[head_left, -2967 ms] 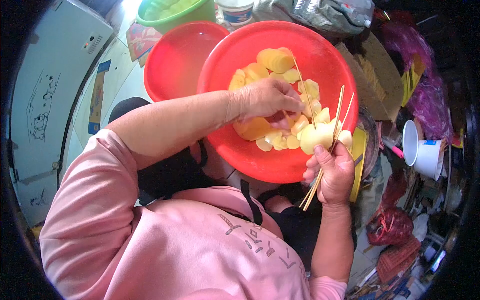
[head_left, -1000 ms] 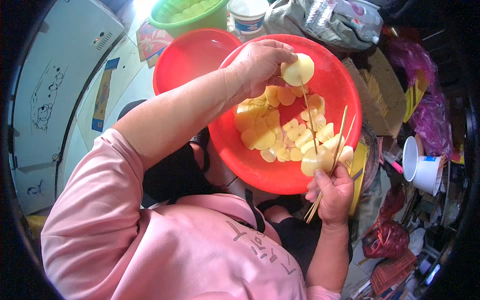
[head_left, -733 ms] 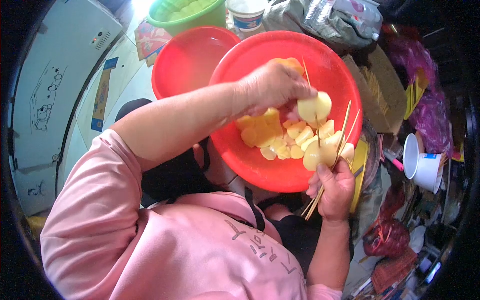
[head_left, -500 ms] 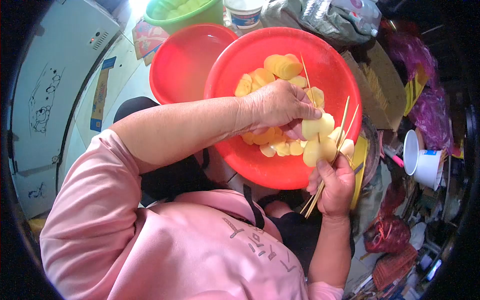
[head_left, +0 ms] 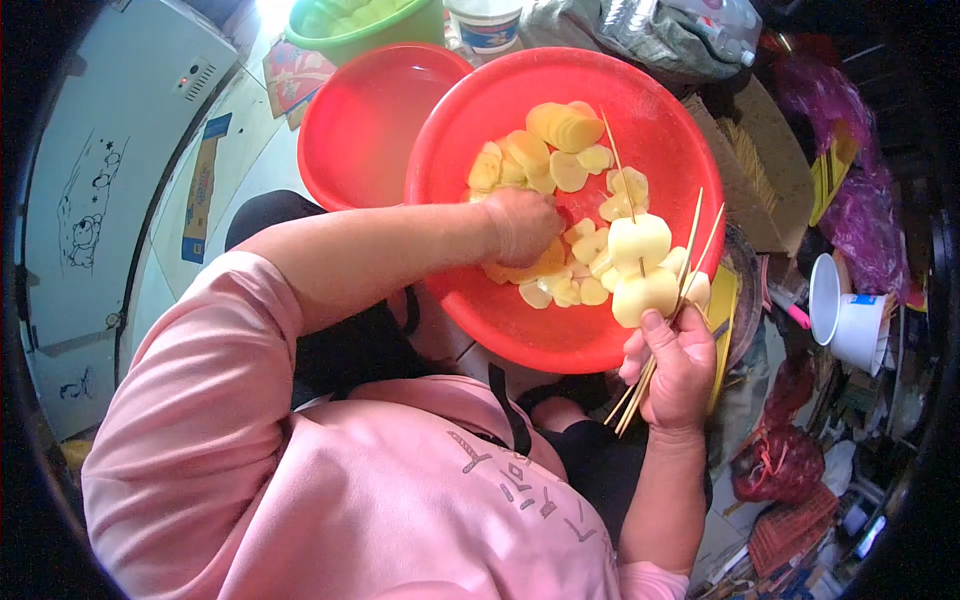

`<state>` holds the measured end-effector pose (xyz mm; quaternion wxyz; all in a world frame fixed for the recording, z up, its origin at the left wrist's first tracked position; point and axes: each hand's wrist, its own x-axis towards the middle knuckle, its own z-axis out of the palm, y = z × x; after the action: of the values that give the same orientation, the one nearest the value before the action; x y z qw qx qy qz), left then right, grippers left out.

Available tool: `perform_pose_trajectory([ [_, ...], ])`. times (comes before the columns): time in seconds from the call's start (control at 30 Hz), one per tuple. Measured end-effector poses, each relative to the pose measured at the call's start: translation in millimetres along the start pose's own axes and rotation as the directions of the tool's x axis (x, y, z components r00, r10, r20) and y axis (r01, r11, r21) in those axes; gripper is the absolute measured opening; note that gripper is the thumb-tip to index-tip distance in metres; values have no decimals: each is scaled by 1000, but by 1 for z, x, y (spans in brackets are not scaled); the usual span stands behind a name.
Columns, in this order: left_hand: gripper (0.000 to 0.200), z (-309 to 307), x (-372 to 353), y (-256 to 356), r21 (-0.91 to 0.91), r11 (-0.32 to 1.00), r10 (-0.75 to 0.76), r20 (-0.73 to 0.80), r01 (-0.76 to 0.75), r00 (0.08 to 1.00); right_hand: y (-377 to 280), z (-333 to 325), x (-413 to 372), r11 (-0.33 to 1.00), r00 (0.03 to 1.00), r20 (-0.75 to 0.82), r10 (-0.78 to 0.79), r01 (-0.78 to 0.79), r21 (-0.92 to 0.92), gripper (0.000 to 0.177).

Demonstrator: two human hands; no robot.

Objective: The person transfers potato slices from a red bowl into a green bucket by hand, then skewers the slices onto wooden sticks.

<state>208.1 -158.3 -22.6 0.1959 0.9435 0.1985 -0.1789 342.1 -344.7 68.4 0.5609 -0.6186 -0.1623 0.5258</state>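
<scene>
My left hand point(head_left: 525, 228) is down among the pale yellow potato slices point(head_left: 555, 262) in a large red basin point(head_left: 640, 95). Its fingers are curled, their tips hidden beneath the hand. Over the basin's near right rim, my right hand point(head_left: 680, 370) is closed around several thin bamboo skewers point(head_left: 637, 400). One of these carries threaded potato slices point(head_left: 640, 242) in two bunches just above the thumb, its bare tip pointing up and away. More slices lie loose along the basin's far side.
A smaller red basin point(head_left: 350, 150) of liquid stands left of the large one. Behind are a green tub point(head_left: 375, 40) and a white bucket point(head_left: 490, 30). On the right are cardboard point(head_left: 765, 150), a white container point(head_left: 855, 330) and a red net bag point(head_left: 775, 465).
My left hand has let go of the skewered potato slices and moved left and down into the basin. My right hand still holds the skewers in nearly the same place.
</scene>
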Motion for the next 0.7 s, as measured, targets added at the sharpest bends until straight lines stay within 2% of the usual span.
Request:
perform_pose_trajectory([
  [0.03,24,3,-4,5,121,993,26,-66,-17,997,-1,1,-1,1000,1000,3,5,-5,-20,16],
  [0.13,31,-1,-7,12,223,970,112,-36,-101,993,-1,1,-1,998,1000,3,17,-16,-67,16],
  [0.27,30,-4,-3,12,243,955,179,-5,-172,984,-1,-1,-2,994,1000,12,15,-13,-109,17],
  [0.33,26,-15,-7,15,263,948,158,102,-180,982,0,-2,-3,995,1000,6,6,-5,-103,16],
  [0.37,26,-14,-6,14,263,948,159,102,-181,982,0,-2,-3,995,1000,2,-3,4,-99,15],
  [0.47,23,-13,-2,8,167,981,94,36,-98,995,0,-2,-4,994,1000,14,-2,3,-105,14],
  [0.53,23,-23,3,1,-79,982,-173,-28,170,985,-1,-2,-4,992,1000,16,9,-7,-125,14],
  [0.6,24,-45,3,-17,-292,943,-205,-132,160,970,-1,-2,-5,989,1000,17,19,-16,-144,13],
  [0.63,22,-51,7,-29,-372,922,-190,-204,103,960,-1,-2,-6,985,999,19,44,-40,-169,13],
  [0.67,18,-61,2,-33,-811,571,-328,-81,130,941,-1,-2,-6,979,997,22,69,-63,-194,13],
  [0.7,17,-65,2,-38,-972,233,-347,-50,34,936,-1,-2,-6,979,997,23,68,-62,-195,13],
])
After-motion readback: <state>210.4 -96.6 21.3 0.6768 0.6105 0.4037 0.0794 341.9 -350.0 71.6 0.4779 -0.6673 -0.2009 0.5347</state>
